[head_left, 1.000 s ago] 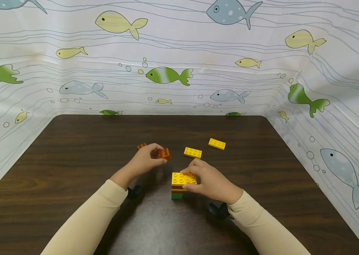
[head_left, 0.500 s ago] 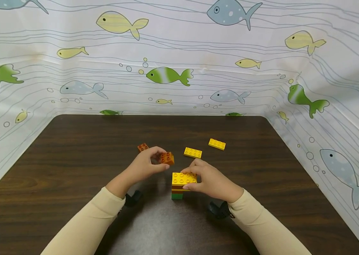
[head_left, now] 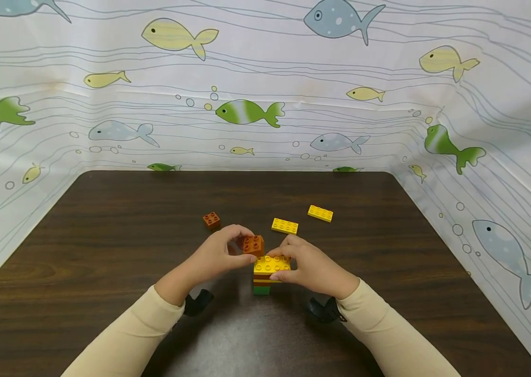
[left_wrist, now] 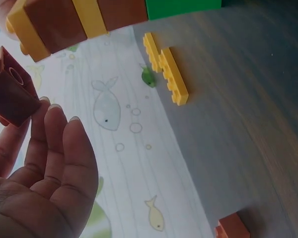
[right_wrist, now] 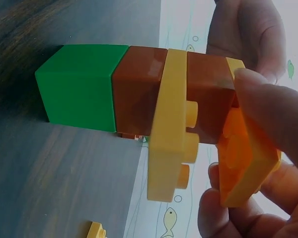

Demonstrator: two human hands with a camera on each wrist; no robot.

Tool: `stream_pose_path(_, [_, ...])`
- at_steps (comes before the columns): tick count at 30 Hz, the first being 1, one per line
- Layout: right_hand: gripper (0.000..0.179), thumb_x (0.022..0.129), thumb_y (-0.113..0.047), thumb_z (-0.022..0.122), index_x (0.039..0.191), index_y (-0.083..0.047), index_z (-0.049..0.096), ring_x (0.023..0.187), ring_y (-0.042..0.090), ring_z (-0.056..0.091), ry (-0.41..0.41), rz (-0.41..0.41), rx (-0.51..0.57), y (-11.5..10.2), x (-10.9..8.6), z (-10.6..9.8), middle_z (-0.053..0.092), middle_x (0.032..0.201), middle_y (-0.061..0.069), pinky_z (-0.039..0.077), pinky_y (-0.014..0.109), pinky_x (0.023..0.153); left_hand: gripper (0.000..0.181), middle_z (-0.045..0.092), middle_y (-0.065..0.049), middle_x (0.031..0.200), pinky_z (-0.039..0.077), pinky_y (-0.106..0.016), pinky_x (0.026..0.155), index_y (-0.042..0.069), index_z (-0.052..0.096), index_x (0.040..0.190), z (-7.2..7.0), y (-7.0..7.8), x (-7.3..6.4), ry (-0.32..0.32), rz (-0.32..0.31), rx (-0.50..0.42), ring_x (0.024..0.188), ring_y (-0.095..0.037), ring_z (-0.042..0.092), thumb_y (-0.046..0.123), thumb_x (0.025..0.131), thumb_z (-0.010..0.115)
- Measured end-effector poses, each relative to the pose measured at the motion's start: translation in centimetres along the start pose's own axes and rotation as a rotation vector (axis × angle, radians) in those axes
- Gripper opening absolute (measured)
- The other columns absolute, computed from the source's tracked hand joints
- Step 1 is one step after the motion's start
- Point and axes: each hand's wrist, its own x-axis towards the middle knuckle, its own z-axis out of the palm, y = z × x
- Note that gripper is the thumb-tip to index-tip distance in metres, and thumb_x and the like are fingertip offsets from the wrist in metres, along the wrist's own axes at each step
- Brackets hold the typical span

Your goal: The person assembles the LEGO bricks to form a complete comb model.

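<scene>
A stacked block tower (head_left: 265, 266) stands upright in front of me. From the bottom it has a green block (right_wrist: 82, 87), a brown one, a yellow flat brick (right_wrist: 167, 144), another brown one and a yellow flat brick on top. My right hand (head_left: 314, 268) pinches that top yellow brick at its right end, thumb in front and fingers behind. Between thumb and fingers, my left hand (head_left: 218, 256) holds a small brown square brick (head_left: 253, 245). In the head view it appears just behind the tower's top left; the left wrist view shows a gap between them.
A second brown square brick (head_left: 211, 220) lies on the dark wood table (head_left: 128, 230), beyond my left hand. Two yellow flat bricks, one nearer (head_left: 285, 226) and one farther right (head_left: 320, 213), lie behind the tower. A fish-patterned sheet (head_left: 256, 63) rises around the table's back and sides.
My left hand has carried the brown brick right and toward me, up to the tower's top. The second brown brick has come fully into sight. My right hand keeps its grip on the tower.
</scene>
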Motion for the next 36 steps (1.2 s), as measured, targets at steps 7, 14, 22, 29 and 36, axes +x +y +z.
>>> stream_pose_path(7, [0.045, 0.082, -0.026, 0.076, 0.12, -0.004, 0.066, 0.083, 0.023, 0.051, 0.0, 0.011, 0.002, -0.2, 0.0, 0.0, 0.05, 0.093, -0.003, 0.044, 0.024, 0.068, 0.036, 0.056, -0.006, 0.104, 0.051, -0.029, 0.076, 0.002, 0.059, 0.117, 0.5, 0.3, -0.5, -0.013, 0.052, 0.023, 0.09, -0.024, 0.054, 0.016, 0.086, 0.073])
stream_pose_path(14, [0.045, 0.082, -0.026, 0.076, 0.119, -0.002, 0.066, 0.084, 0.023, 0.052, 0.004, 0.017, 0.003, -0.4, 0.0, 0.0, 0.05, 0.093, -0.003, 0.045, 0.023, 0.069, 0.035, 0.057, -0.003, 0.103, 0.051, -0.032, 0.078, 0.005, 0.06, 0.114, 1.2, 0.5, -0.9, 0.002, 0.092, 0.115, 0.09, -0.019, 0.054, 0.015, 0.084, 0.075])
stream_pose_path(22, [0.046, 0.082, -0.026, 0.076, 0.12, -0.001, 0.065, 0.083, 0.023, 0.051, 0.003, 0.02, -0.012, -0.4, 0.0, -0.1, 0.049, 0.092, -0.003, 0.043, 0.023, 0.068, 0.032, 0.056, 0.0, 0.102, 0.05, -0.03, 0.077, 0.007, 0.062, 0.11, 1.7, 0.9, -0.9, 0.017, 0.108, 0.202, 0.09, -0.016, 0.053, 0.014, 0.083, 0.077])
stream_pose_path(29, [0.046, 0.082, -0.025, 0.075, 0.119, -0.001, 0.065, 0.084, 0.023, 0.051, 0.005, 0.017, 0.0, -0.2, 0.0, 0.0, 0.05, 0.093, -0.002, 0.044, 0.023, 0.068, 0.03, 0.056, -0.001, 0.1, 0.052, -0.037, 0.08, 0.006, 0.062, 0.107, 1.7, 1.5, -0.7, 0.009, 0.089, 0.22, 0.091, -0.02, 0.055, 0.011, 0.081, 0.077])
stream_pose_path(36, [0.046, 0.082, -0.024, 0.076, 0.121, -0.004, 0.064, 0.086, 0.024, 0.052, 0.002, 0.031, 0.01, -0.4, -0.1, -0.1, 0.05, 0.093, -0.003, 0.045, 0.025, 0.071, 0.028, 0.056, 0.001, 0.097, 0.051, -0.034, 0.08, 0.006, 0.065, 0.106, 1.5, 2.2, -0.6, -0.018, 0.067, 0.267, 0.091, -0.024, 0.056, 0.013, 0.081, 0.077])
